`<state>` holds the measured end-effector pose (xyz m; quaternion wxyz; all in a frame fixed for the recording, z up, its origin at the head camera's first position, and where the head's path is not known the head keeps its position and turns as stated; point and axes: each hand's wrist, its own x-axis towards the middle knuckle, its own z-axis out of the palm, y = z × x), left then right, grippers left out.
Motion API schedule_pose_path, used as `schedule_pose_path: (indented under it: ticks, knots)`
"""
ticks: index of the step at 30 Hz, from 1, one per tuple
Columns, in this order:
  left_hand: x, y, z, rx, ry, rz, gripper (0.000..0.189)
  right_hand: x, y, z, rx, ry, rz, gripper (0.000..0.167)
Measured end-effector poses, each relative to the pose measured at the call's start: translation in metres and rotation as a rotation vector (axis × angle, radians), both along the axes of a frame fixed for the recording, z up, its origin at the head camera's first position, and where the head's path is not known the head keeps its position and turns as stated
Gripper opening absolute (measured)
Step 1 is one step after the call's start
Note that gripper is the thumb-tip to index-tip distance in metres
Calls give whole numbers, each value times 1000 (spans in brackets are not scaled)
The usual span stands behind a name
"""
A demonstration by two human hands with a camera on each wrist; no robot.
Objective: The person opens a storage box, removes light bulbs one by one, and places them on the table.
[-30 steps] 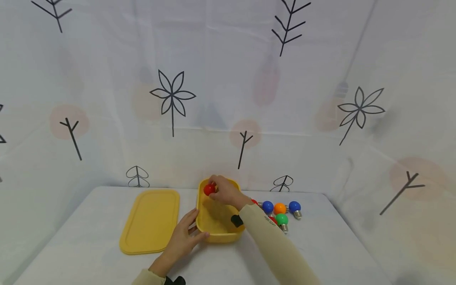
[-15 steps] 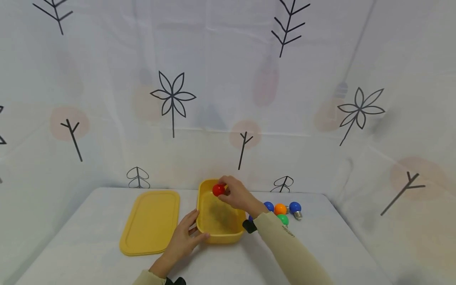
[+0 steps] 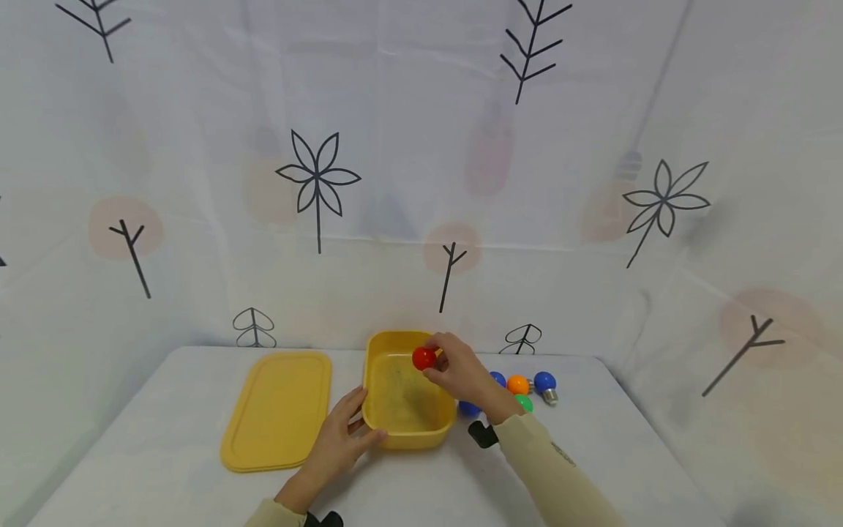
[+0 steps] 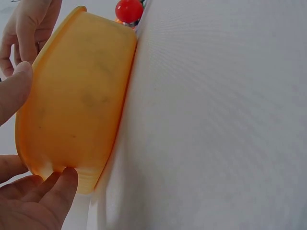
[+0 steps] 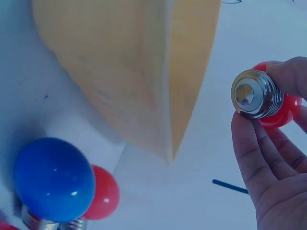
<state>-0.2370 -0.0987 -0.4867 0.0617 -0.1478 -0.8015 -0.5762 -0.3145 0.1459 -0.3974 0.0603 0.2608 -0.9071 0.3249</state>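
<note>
A red light bulb (image 3: 424, 359) with a silver screw base is pinched in my right hand (image 3: 461, 369), over the right rim of a yellow plastic box (image 3: 398, 395). In the right wrist view the bulb's metal base (image 5: 254, 95) faces the camera, thumb on one side and fingers on the other. My left hand (image 3: 336, 443) rests against the box's near left corner, thumb at the front rim and fingers along the side. The left wrist view has its fingertips (image 4: 64, 189) touching the box's outer wall. No bulb shows inside the box.
Right of the box lie several loose bulbs, including a blue bulb (image 3: 545, 382), an orange bulb (image 3: 517, 386) and a green bulb (image 3: 524, 403); my right forearm hides part of the group. A flat yellow lid (image 3: 279, 410) lies to the left. A patterned white cloth (image 3: 388, 278) hangs behind.
My right hand has carried the red bulb rightward, from over the box's far left part to its right rim. The left hand has stayed at the box.
</note>
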Motion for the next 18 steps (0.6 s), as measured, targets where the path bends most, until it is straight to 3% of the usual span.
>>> schedule_pose_path:
  ticks: [12,18]
  knots:
    - [1,-1,1,1,12,-5,84,19,31,-12,-28,59,-99,42]
    - [2,0,2,-6,9,-3,84,29,51,-21,-57,26,-173,41]
